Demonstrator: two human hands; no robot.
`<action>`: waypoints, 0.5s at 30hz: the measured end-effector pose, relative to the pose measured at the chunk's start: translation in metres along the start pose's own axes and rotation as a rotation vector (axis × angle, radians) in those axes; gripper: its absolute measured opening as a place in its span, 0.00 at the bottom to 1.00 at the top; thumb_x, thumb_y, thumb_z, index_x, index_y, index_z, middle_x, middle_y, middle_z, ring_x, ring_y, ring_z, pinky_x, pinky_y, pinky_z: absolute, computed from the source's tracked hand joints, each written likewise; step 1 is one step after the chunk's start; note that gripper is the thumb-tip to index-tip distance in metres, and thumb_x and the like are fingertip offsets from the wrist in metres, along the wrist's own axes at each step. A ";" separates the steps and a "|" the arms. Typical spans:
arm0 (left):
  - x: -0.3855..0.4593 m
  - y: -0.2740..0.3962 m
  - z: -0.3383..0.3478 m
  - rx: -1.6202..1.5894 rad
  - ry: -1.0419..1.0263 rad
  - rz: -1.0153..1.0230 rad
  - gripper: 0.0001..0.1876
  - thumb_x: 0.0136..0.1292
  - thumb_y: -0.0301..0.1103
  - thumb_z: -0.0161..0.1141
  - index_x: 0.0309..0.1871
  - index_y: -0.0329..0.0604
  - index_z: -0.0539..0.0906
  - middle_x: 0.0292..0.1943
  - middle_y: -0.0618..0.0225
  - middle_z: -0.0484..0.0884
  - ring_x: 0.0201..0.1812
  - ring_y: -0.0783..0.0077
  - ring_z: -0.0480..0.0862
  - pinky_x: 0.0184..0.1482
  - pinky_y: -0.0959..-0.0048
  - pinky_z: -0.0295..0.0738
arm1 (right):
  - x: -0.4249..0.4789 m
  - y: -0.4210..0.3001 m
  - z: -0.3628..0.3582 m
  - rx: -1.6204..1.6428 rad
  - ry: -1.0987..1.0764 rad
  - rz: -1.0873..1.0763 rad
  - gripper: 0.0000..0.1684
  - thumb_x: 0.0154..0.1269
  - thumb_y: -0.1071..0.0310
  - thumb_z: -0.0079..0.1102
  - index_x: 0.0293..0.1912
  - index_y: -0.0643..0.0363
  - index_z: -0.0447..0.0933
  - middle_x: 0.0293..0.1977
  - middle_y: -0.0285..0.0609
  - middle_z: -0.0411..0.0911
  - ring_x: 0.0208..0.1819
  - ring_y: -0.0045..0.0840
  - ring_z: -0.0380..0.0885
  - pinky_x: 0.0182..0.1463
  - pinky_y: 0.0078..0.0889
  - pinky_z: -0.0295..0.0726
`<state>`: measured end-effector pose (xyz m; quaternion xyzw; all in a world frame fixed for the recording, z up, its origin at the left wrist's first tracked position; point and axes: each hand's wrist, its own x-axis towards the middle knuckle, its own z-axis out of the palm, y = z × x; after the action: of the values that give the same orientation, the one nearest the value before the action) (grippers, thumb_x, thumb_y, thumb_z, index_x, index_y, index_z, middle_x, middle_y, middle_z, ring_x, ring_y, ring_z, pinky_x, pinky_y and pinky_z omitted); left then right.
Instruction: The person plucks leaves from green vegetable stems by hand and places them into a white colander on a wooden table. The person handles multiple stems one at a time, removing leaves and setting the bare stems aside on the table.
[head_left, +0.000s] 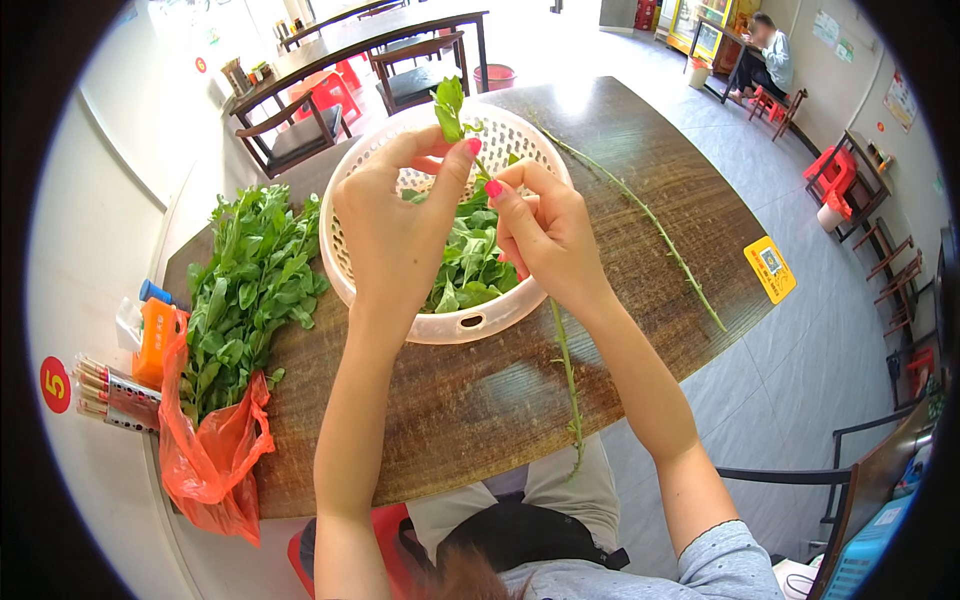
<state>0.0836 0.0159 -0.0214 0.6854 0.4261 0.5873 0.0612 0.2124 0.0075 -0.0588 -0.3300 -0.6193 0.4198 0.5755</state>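
Over a white plastic colander (480, 328) on the wooden table, my left hand (405, 202) pinches the leafy tip (448, 109) of a green stem between thumb and forefinger. My right hand (551, 232) grips the same stem just below, and a stripped length of stalk (568, 375) hangs from under that hand past the table's near edge. Loose green leaves (472, 262) lie in the colander. Another bare stalk (652, 214) rests on the table to its right. A large bunch of leafy greens (251, 285) lies left of the colander, its lower end in a red plastic bag (214, 457).
Along the left wall stand an orange tissue box (154, 337) and a metal holder with chopsticks (120, 394). A yellow card (769, 270) is on the table's right corner. Chairs and another table (360, 45) stand beyond. A person (772, 56) sits at the far right.
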 end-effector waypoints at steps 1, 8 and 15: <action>0.000 0.000 -0.001 0.008 0.003 -0.006 0.11 0.52 0.36 0.61 0.35 0.38 0.81 0.22 0.63 0.79 0.25 0.74 0.78 0.29 0.75 0.68 | 0.000 0.001 0.000 -0.009 -0.001 -0.012 0.10 0.64 0.65 0.47 0.31 0.61 0.68 0.09 0.30 0.64 0.11 0.08 0.60 0.13 0.15 0.54; -0.004 0.002 0.005 0.090 0.027 0.043 0.07 0.53 0.34 0.58 0.29 0.39 0.79 0.21 0.64 0.79 0.24 0.71 0.78 0.27 0.73 0.68 | -0.001 -0.002 0.001 0.013 0.040 -0.020 0.10 0.64 0.66 0.46 0.31 0.62 0.67 0.09 0.30 0.63 0.11 0.08 0.60 0.13 0.14 0.54; -0.007 0.006 0.007 0.096 -0.006 0.069 0.06 0.52 0.32 0.58 0.26 0.40 0.75 0.20 0.65 0.77 0.24 0.68 0.77 0.33 0.71 0.67 | 0.000 -0.001 0.001 0.014 0.043 -0.027 0.09 0.64 0.67 0.44 0.31 0.62 0.67 0.09 0.30 0.63 0.11 0.08 0.60 0.13 0.14 0.55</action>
<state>0.0933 0.0110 -0.0251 0.7037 0.4298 0.5657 0.0093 0.2120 0.0064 -0.0577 -0.3266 -0.6085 0.4091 0.5964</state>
